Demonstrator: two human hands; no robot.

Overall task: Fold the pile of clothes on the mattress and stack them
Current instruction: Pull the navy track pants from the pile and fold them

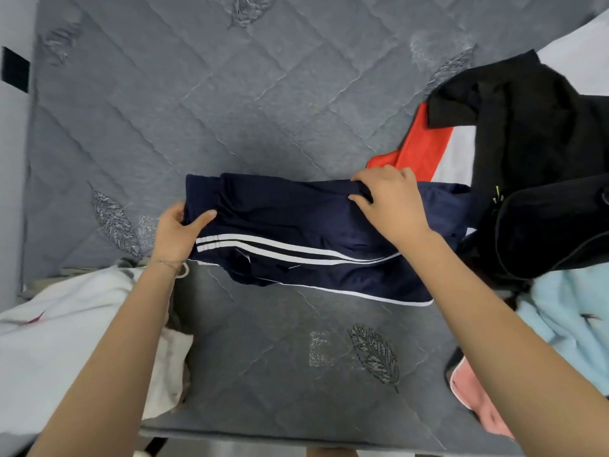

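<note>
Both hands — left hand [178, 230], right hand [389, 199] — pinch navy shorts [296, 219].

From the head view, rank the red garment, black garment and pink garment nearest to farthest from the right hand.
1. Red garment, just beyond the right hand.
2. Black garment, farther right.
3. Pink garment, at the near right.

Navy white-striped shorts [296, 232] flat mid-mattress [197, 110], unfolded clothes pile [534, 159] at right edge.
</note>
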